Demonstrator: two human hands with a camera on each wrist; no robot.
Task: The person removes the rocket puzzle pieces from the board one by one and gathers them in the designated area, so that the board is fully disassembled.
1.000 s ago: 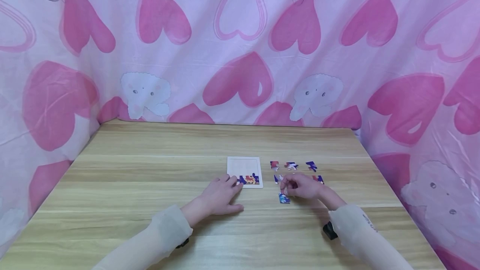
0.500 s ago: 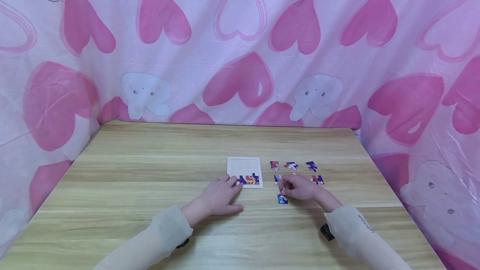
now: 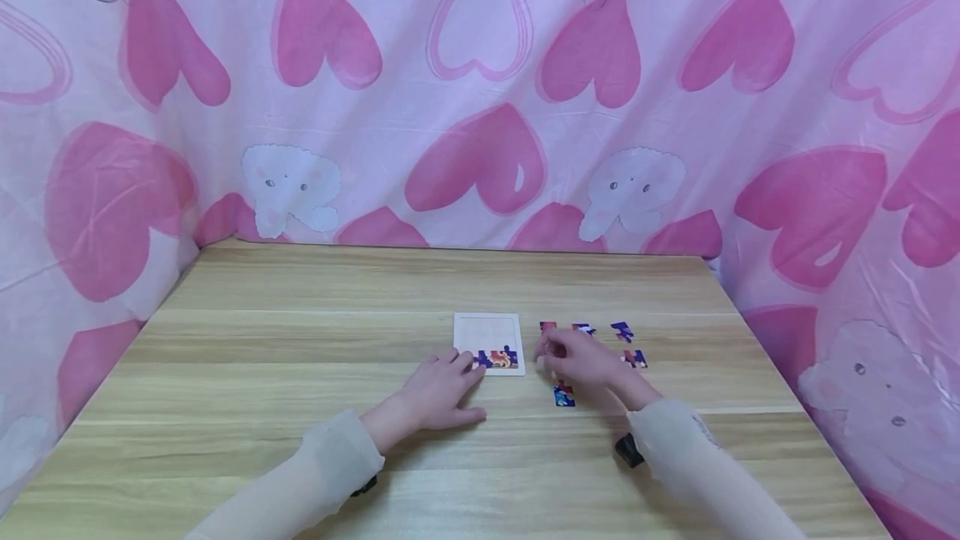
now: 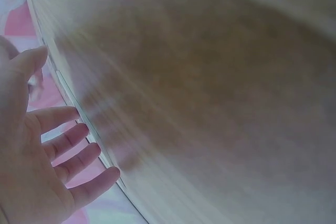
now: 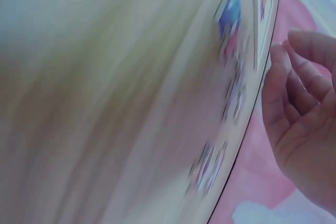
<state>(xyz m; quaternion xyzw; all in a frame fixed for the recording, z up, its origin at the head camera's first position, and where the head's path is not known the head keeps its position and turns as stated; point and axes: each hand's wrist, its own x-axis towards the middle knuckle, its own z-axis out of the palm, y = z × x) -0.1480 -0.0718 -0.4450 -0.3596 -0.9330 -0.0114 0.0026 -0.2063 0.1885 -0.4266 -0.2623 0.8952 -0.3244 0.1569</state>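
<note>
A white puzzle tray point(image 3: 486, 329) lies mid-table, with joined jigsaw pieces point(image 3: 498, 357) along its near edge. On the tray's near left corner and those pieces rest the fingers of my left hand point(image 3: 438, 394), spread and fairly straight. The left wrist view shows the same hand point(image 4: 47, 156) with its fingers apart. My right hand point(image 3: 585, 357) hovers right of the tray, fingers bent and thumb near the index fingertip. Whether it pinches a piece is hidden, also for the hand point(image 5: 304, 98) in the right wrist view. A blue and red jigsaw piece point(image 3: 564, 396) lies just below it.
Loose jigsaw pieces lie right of the tray: a dark blue one point(image 3: 622, 331), a purple and red one point(image 3: 634, 358), and others partly behind the right hand. The wooden table point(image 3: 337, 290) ends at a pink heart-patterned curtain point(image 3: 465, 157).
My right hand has moved left and up toward the tray, away from the blue and red piece. That piece has shifted slightly left, and its red part now shows. The left hand stays put.
</note>
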